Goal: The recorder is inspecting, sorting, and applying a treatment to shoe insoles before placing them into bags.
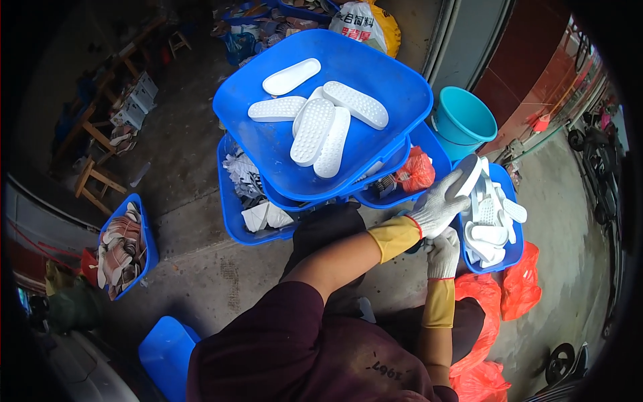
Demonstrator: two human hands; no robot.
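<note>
My left hand [439, 206], in a white knit glove with a yellow cuff, reaches across to the right and grips a white shoe sole [467, 176], tilted upright above a blue tub. Just below it, my right hand [443, 251], gloved likewise, has its fingers curled close against the left hand's heel; what they hold, if anything, is hidden. The blue tub [514, 253] beside my hands is heaped with white soles [492, 218]. In front of me a large blue basin [395, 67] holds several loose white soles [313, 132] with dimpled faces.
Under the basin stand blue tubs with white scraps [258, 218] and a red plastic bag [416, 171]. A teal bucket [462, 124] is at the right. Red bags [521, 285] lie on the floor. Leftward are a tub of brownish shoe parts [124, 248] and another blue tub [167, 355].
</note>
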